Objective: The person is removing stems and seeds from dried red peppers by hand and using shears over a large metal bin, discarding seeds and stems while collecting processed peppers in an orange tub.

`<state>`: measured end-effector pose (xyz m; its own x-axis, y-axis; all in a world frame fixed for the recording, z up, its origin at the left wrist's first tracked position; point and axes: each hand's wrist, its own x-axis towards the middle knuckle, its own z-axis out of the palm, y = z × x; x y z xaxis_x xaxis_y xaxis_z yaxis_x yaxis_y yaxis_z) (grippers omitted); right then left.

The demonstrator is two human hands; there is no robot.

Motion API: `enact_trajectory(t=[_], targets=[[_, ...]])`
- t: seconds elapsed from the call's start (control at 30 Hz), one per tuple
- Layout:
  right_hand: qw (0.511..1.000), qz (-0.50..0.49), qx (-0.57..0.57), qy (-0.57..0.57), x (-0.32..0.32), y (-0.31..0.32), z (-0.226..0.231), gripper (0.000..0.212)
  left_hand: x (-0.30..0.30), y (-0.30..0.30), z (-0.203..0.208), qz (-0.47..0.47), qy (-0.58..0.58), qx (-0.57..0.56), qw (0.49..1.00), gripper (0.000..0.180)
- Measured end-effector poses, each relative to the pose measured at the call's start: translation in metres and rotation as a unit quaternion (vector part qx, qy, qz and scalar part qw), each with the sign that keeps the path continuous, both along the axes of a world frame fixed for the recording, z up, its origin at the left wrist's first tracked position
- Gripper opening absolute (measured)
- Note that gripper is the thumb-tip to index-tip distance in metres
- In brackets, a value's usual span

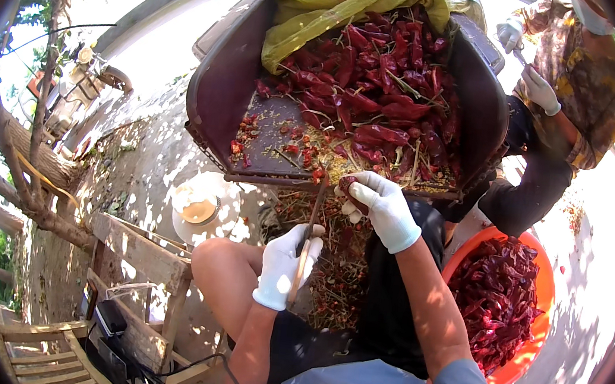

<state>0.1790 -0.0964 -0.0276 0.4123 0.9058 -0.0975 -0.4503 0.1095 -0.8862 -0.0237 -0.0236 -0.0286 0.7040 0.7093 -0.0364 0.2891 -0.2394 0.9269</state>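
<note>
My left hand [282, 266], in a white glove, is closed around a slim knife [318, 207] with a light handle and a dark, narrow blade pointing away from me. Just right of the blade, my gloved right hand [392, 217] pinches a dark red chili pepper [346, 186], partly hidden by the fingers. Both hands are above my lap at the near edge of a dark metal cart bed [215, 104]. A heap of dried red chili peppers [401, 89] fills much of it, with small stem ends [246, 129] and seeds scattered near its front lip.
At my right stands an orange tub [546, 292] of red peppers. A co-worker [582, 78] in white gloves sits at the far right, holding a tool. Yellow sacking [294, 29] drapes the heap. Left are a wooden frame [140, 253], a round pale container [197, 207] and tree trunks [34, 152].
</note>
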Motion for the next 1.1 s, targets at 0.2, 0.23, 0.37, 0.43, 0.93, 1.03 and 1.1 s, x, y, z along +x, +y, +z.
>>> enact_trajectory(t=[0.2,0.23,0.37,0.43,0.93,1.03,1.1], targets=[[0.998,0.015,-0.042,-0.045,-0.003,-0.002,-0.001,0.021,0.023,0.01,0.01,0.041,0.058,0.414,0.907,0.041],[0.998,0.023,-0.043,-0.041,-0.004,-0.002,0.0,0.021,0.026,0.013,0.007,0.025,0.073,0.434,0.898,0.046],[0.999,0.041,-0.016,-0.022,-0.01,-0.001,0.003,0.019,0.032,0.018,0.002,0.001,0.145,0.487,0.861,0.049],[0.999,0.041,-0.019,-0.024,-0.009,-0.002,0.001,0.019,0.033,0.019,0.001,-0.003,0.125,0.491,0.862,0.047],[0.993,0.031,-0.099,-0.064,-0.014,0.006,0.002,0.021,0.038,0.025,-0.018,0.017,0.107,0.491,0.865,0.04],[0.992,0.024,-0.108,-0.061,-0.017,0.005,0.005,0.021,0.037,0.025,-0.019,0.024,0.107,0.512,0.852,0.043],[0.992,0.019,-0.11,-0.06,-0.017,0.006,0.003,0.022,0.037,0.024,-0.019,0.026,0.106,0.508,0.854,0.044]])
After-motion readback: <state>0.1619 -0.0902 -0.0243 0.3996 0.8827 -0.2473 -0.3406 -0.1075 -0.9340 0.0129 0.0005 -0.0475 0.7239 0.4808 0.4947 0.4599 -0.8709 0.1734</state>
